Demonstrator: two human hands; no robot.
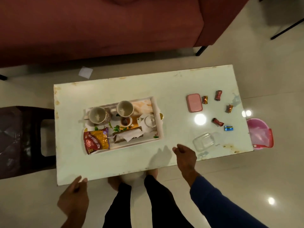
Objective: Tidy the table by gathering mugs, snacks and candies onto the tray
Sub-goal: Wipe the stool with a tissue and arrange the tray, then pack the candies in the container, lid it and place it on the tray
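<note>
Blue-sleeved right hand [185, 153] over table [164, 86], empty

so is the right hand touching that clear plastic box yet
Apart. The head view shows bare table between the right hand and the clear plastic box; the hand is open, holding nothing.

Glossy white table [172, 89], clear plastic container [204, 141], shiny foil snack packet [97, 140], crumpled paper napkin [131, 134], glazed ceramic mugs [97, 115]

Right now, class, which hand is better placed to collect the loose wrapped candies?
The right hand: it hovers over the table's near edge beside the scattered wrapped candies, while the left hand hangs off the opposite end.
</note>
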